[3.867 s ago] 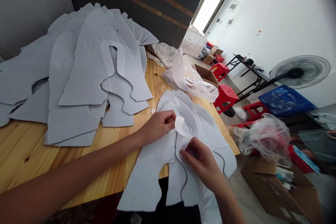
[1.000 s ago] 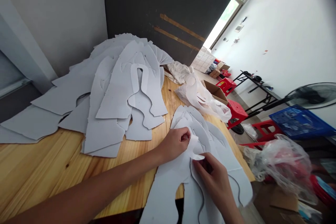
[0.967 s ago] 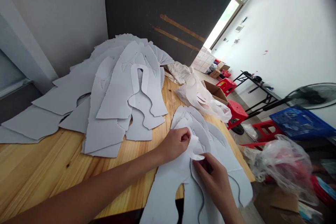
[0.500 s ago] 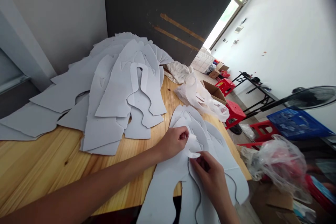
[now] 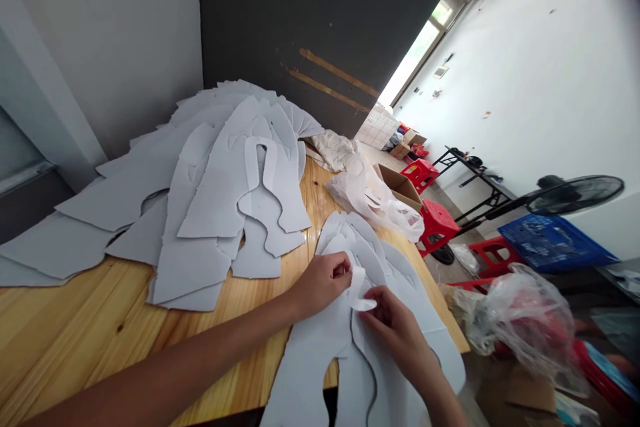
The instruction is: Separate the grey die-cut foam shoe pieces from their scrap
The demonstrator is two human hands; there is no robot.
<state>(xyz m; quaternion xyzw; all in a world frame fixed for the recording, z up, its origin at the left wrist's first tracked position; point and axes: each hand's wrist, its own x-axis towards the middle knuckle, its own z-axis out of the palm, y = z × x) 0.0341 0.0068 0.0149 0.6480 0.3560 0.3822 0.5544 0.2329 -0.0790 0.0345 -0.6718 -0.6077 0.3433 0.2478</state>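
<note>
Over the near right part of the table lie stacked grey-white foam sheets (image 5: 310, 367) with curved cuts. A thin white strip (image 5: 357, 283) curls up from the top sheet between my hands. My left hand (image 5: 325, 280) pinches the upper end of the strip, its fingers closed. At the strip's lower curled end is my right hand (image 5: 395, 323), its thumb and fingers drawn together on it. The fingertips of my right hand are partly shaded.
A large pile of similar foam sheets (image 5: 200, 193) covers the back left of the wooden table (image 5: 120, 320). A white plastic bag (image 5: 375, 197) lies at the back right edge. Beyond stand red stools (image 5: 437, 223), a blue crate (image 5: 555, 243) and a fan (image 5: 575, 195).
The view has shifted, so the table and foam sheets appear slightly lower and further left. My right hand has moved slightly up and closer to my left hand.
</note>
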